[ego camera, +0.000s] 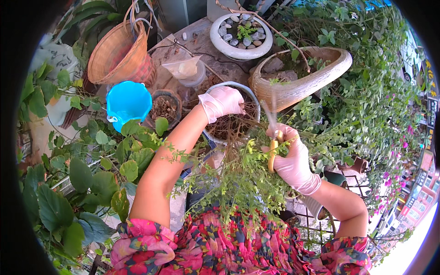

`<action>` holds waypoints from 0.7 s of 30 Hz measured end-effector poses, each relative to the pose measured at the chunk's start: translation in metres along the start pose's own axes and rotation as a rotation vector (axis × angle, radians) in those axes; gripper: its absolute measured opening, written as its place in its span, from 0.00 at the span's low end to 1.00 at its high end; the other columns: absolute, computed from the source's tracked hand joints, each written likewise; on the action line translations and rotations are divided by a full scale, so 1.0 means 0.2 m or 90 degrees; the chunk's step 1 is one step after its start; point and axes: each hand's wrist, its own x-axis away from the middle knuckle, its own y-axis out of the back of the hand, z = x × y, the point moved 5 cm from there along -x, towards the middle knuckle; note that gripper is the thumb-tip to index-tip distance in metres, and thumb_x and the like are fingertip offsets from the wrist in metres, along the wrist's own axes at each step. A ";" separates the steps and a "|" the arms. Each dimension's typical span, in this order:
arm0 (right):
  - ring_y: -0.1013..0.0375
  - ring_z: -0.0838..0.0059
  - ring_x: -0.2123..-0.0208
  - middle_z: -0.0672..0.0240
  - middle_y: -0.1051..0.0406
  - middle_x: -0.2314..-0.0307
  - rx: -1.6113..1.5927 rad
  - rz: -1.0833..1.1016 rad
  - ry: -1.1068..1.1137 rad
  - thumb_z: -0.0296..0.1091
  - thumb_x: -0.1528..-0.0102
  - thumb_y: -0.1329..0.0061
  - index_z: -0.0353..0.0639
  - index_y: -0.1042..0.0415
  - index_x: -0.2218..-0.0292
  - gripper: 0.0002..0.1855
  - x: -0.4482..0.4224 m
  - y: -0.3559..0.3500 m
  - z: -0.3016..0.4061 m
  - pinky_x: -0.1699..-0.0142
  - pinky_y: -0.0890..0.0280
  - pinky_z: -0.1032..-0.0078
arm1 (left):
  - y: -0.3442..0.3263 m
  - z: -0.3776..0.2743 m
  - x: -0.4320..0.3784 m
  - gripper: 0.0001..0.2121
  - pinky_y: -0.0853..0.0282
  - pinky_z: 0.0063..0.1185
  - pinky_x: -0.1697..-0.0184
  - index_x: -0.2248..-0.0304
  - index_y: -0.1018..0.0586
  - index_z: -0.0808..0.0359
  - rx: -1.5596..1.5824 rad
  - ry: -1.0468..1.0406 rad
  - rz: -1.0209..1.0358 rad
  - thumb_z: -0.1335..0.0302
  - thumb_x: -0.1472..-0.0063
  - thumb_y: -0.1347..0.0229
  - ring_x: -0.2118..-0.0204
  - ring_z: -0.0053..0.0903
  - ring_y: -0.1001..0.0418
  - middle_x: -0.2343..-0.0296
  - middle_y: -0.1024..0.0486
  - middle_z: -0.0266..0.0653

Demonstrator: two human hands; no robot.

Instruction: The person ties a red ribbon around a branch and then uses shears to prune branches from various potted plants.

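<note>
My left hand, in a thin pale glove, reaches over a round white-rimmed pot. Its fingers are closed on thin brown stems in the pot. From there a leafy green plant spills over the near rim towards my floral top. My right hand, gloved too, grips scissors with yellow handles to the right of the pot. Their blades point away from me and are blurred, apart from the stems. Green sprigs lie close by the handles.
Beyond the pot, a table bears a white bowl planter with pebbles, a trough-like planter and a plastic tub. Left are a wicker basket, blue bucket and small pot. Dense foliage rises at right.
</note>
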 end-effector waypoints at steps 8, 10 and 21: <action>0.31 0.62 0.65 0.65 0.30 0.67 0.155 0.012 0.147 0.27 0.62 0.44 0.43 0.39 0.64 0.22 0.01 -0.01 -0.02 0.47 0.48 0.59 | 0.01 0.13 -0.02 0.13 0.33 0.28 0.72 0.80 0.22 0.60 0.057 0.166 -0.166 0.59 0.54 0.47 0.76 0.36 0.28 0.82 0.27 0.40; 0.32 0.62 0.63 0.65 0.31 0.66 0.115 0.009 0.149 0.25 0.63 0.43 0.42 0.39 0.63 0.24 0.02 0.01 -0.02 0.47 0.48 0.59 | 0.02 0.14 0.00 0.13 0.33 0.28 0.71 0.80 0.23 0.61 0.134 0.178 -0.278 0.59 0.54 0.48 0.76 0.37 0.28 0.81 0.27 0.41; 0.36 0.82 0.62 0.69 0.34 0.64 -0.162 -0.088 -0.021 0.25 0.58 0.44 0.40 0.40 0.55 0.28 0.03 0.05 -0.11 0.54 0.41 0.81 | 0.01 0.23 0.09 0.11 0.31 0.31 0.72 0.76 0.22 0.65 -0.126 0.334 -0.058 0.66 0.53 0.50 0.75 0.37 0.26 0.80 0.26 0.45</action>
